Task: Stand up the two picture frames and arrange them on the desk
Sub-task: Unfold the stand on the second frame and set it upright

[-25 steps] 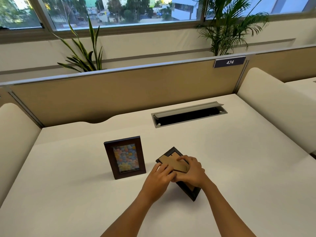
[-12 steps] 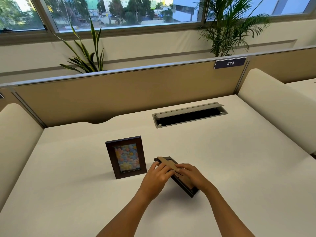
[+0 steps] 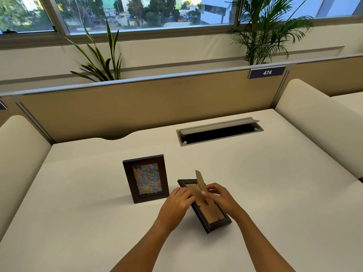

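One dark wooden picture frame (image 3: 146, 178) stands upright on the white desk (image 3: 275, 193), showing a colourful flower picture toward me. Just right of it a second dark frame (image 3: 213, 216) lies face down, its brown cardboard back up. Its cardboard stand leg (image 3: 200, 181) is swung up off the back and sticks out at an angle. My left hand (image 3: 177, 203) presses on the frame's left edge. My right hand (image 3: 221, 195) pinches the base of the stand leg.
A metal cable hatch (image 3: 220, 131) with its lid raised is set into the desk behind the frames. A tan partition (image 3: 147, 103) closes the back, and padded cream dividers (image 3: 318, 122) flank both sides. Plants stand behind the partition.
The face-down frame has settled flatter on the desk. The cardboard leg, folded against the back a second ago, has been pulled up and now sticks out. My right hand moved onto it.
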The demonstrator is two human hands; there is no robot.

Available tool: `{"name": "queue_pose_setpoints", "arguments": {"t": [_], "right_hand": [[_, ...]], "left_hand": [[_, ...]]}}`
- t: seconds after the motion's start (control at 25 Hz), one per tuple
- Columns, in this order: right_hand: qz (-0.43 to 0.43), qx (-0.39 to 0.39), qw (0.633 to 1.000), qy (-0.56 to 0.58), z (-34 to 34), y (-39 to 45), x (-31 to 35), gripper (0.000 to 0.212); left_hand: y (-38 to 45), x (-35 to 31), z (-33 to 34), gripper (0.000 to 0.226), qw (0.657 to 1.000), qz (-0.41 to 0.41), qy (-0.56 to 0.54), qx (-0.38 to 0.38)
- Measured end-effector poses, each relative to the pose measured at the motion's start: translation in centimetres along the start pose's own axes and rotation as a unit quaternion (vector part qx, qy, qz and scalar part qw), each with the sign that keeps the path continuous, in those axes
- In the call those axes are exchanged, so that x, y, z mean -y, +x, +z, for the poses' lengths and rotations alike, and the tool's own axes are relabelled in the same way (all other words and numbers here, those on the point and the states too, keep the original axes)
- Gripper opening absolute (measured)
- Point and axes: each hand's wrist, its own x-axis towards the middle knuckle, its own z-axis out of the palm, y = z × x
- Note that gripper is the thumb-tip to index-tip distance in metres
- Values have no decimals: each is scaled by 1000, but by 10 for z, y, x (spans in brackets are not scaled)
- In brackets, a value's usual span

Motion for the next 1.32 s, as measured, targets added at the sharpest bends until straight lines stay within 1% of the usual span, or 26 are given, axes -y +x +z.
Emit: {"name": "queue_pose_setpoints", "arguments": {"t": [0.08, 0.16, 0.32, 0.4, 0.48, 0.56, 0.64, 0.68, 0.76, 0.8, 0.88, 0.96, 1.08, 1.2, 1.32], "right_hand": [[12, -3, 998, 55, -1, 2, -4, 22], [24, -9, 996, 83, 0, 3, -6, 16], [47, -25, 993, 107, -11, 6, -10, 16], [49, -43, 990, 128, -23, 4, -16, 16], [46, -73, 982, 170, -37, -2, -26, 18], [57, -97, 968, 225, -48, -7, -38, 26], [70, -102, 952, 279, -53, -10, -47, 33], [69, -104, 950, 285, -53, -11, -50, 34], [35, -112, 961, 250, -48, -13, -53, 35], [12, -112, 968, 225, -43, -14, -51, 38], [-14, -117, 976, 181, -33, -10, -47, 37], [-29, -124, 983, 134, -23, -5, -41, 30], [-42, -137, 982, 124, -11, 1, -38, 26], [-52, -173, 979, 98, -2, 4, -40, 32], [-55, -188, 978, 76, 5, 10, -38, 39]], "left_hand": [[0, 0, -1, 34, 1000, -9, -14, 4], [1, -3, -1, 37, 1000, -12, -25, 13], [6, -8, -4, 42, 999, -27, -38, 16], [8, -7, -5, 38, 998, -47, -49, 6], [10, -4, -5, 27, 991, -92, -89, -26], [12, -1, -4, 20, 973, -161, -155, -60], [15, 2, -4, 21, 951, -212, -210, -78], [17, 3, -4, 22, 941, -229, -238, -78], [20, 4, -5, 22, 916, -251, -304, -71], [21, 4, -4, 23, 897, -265, -346, -69], [23, 3, -2, 25, 846, -307, -428, -77], [22, 1, 1, 26, 805, -343, -473, -100], [15, 3, 6, 27, 772, -385, -489, -130], [9, 8, 13, 26, 758, -432, -470, -136], [10, 10, 17, 25, 751, -454, -458, -146]]}}
